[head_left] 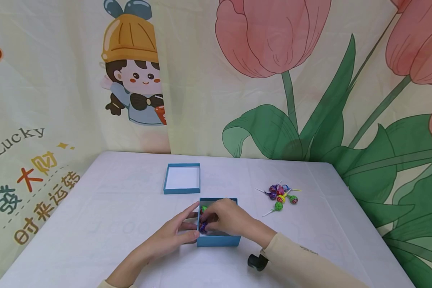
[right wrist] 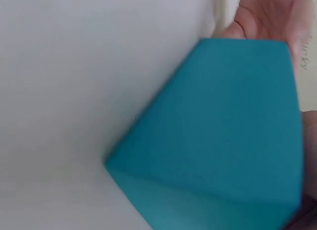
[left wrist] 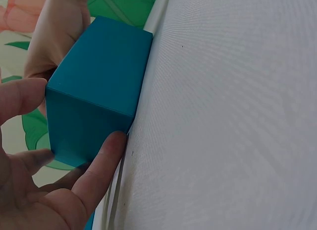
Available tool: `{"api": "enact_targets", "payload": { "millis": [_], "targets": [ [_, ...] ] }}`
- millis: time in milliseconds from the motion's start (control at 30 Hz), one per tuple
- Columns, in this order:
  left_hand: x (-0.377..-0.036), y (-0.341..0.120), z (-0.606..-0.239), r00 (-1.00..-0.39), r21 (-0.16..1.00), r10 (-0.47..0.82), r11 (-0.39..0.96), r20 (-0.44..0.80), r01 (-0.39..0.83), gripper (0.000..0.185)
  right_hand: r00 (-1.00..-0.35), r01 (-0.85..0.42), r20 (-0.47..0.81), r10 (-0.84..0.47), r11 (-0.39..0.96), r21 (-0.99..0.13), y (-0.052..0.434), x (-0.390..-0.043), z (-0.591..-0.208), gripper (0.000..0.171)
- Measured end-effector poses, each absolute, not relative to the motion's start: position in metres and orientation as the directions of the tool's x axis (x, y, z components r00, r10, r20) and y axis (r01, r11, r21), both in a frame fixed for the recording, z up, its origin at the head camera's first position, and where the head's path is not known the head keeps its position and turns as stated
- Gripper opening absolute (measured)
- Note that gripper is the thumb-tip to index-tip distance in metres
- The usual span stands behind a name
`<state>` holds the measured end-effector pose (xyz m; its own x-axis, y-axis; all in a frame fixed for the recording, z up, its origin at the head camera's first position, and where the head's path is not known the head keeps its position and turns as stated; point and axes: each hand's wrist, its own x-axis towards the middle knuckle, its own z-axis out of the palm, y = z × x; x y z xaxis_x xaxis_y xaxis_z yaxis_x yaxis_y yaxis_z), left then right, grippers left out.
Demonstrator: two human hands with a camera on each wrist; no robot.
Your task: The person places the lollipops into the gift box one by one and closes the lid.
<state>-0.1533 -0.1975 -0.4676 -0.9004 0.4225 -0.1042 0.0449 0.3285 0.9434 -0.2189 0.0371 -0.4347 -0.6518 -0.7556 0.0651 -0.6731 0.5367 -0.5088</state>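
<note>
A small blue box [head_left: 218, 239] sits open on the desk [head_left: 93, 224] just in front of the person, its lid [head_left: 182, 178] lying upturned a little farther back. The left hand [head_left: 173, 234] steadies the box from its left side, fingers straight and relaxed against the wall; the left wrist view shows fingertips [left wrist: 111, 145] touching the box's outer face [left wrist: 96, 91] with nothing curled round it. The right hand [head_left: 227, 218] reaches over the rim into the box, fingers curled round a purple-wrapped lollipop [head_left: 203, 227], with a green one [head_left: 203, 208] beside it inside. More lollipops [head_left: 281, 194] lie in a loose heap on the desk to the right, well apart from the box.

The box looks like light, stiff card that would slide easily on the smooth cloth, so bracing its side wall seems wise. The lollipops seem light, with hard heads in slippery crinkled wrappers; the thin stick looks the surer place to pinch. Both forearms come in low from the near edge, the right wrist bent downward over the box
</note>
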Motion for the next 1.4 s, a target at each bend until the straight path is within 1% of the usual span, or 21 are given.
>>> {"api": "enact_targets", "payload": {
  "millis": [133,333,533,767,933,1067,1400],
  "targets": [
    [-0.154,-0.197,-0.467,-0.901,0.943,0.423,0.327,-0.093,0.056,0.083,-0.668,-0.664,0.092,-0.738,0.536,-0.520,0.051,-0.225,-0.424,0.020],
    [-0.154,-0.197,-0.466,-0.906,0.943,0.410,0.330,-0.102,0.043,0.083,-0.721,-0.630,0.138,-0.679,0.561,-0.537,0.081,-0.239,-0.405,0.022],
    [-0.154,-0.197,-0.465,-0.907,0.943,0.411,0.328,-0.096,0.049,0.083,-0.767,-0.616,0.196,-0.611,0.615,-0.492,0.116,-0.260,-0.391,0.025],
    [-0.155,-0.196,-0.465,-0.907,0.942,0.412,0.331,-0.088,0.059,0.083,-0.822,-0.558,0.200,-0.533,0.683,-0.471,0.159,-0.290,-0.385,0.027],
    [-0.154,-0.196,-0.465,-0.908,0.942,0.409,0.332,-0.093,0.052,0.084,-0.844,-0.522,0.181,-0.504,0.699,-0.489,0.185,-0.309,-0.391,0.029],
    [-0.153,-0.196,-0.464,-0.908,0.943,0.407,0.331,-0.097,0.047,0.084,-0.855,-0.503,0.150,-0.496,0.723,-0.473,0.203,-0.321,-0.402,0.030],
    [-0.153,-0.197,-0.467,-0.905,0.949,0.418,0.311,-0.083,0.056,0.084,-0.872,-0.466,0.089,-0.481,0.761,-0.451,0.228,-0.334,-0.425,0.032]
  ]
}}
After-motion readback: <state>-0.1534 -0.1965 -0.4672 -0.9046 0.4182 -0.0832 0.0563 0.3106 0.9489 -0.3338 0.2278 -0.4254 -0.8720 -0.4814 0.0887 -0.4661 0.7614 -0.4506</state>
